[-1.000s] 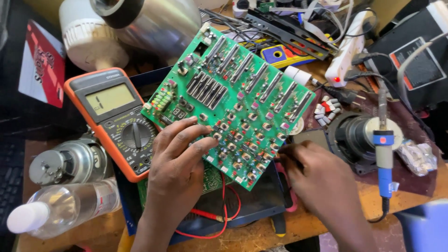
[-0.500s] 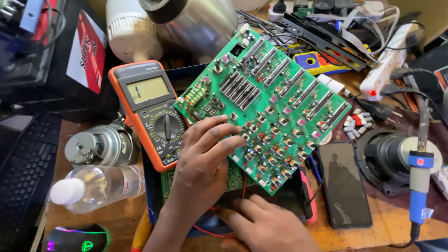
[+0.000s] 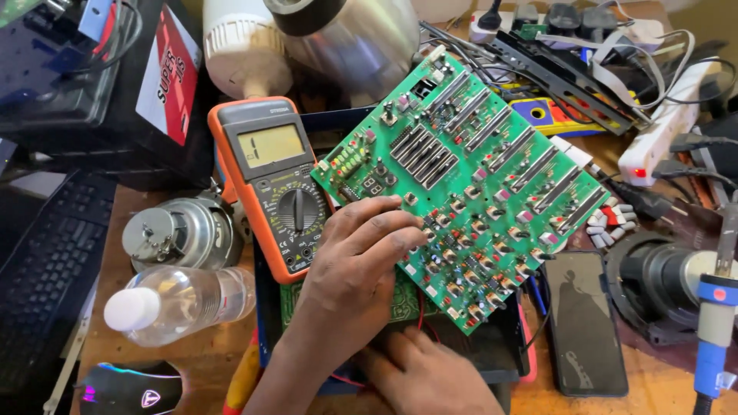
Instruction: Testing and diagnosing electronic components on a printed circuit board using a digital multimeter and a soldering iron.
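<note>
In the head view, the large green circuit board (image 3: 469, 192) studded with sliders and knobs is pressed at its near-left edge by the left hand (image 3: 361, 269), fingers spread flat, beside the orange multimeter (image 3: 273, 180). The right hand (image 3: 430, 376) is laid near the board's near edge on the bench (image 3: 192, 353); its grip cannot be told.

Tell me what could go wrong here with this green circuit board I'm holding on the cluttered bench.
The left hand presses bare fingers on the components of the green circuit board, so static or bent parts seem possible. The board overhangs the phone and sits beside the multimeter; a slip could knock either. The plastic bottle lies on its side near the electronics; if its cap is loose, a leak could reach them.
</note>
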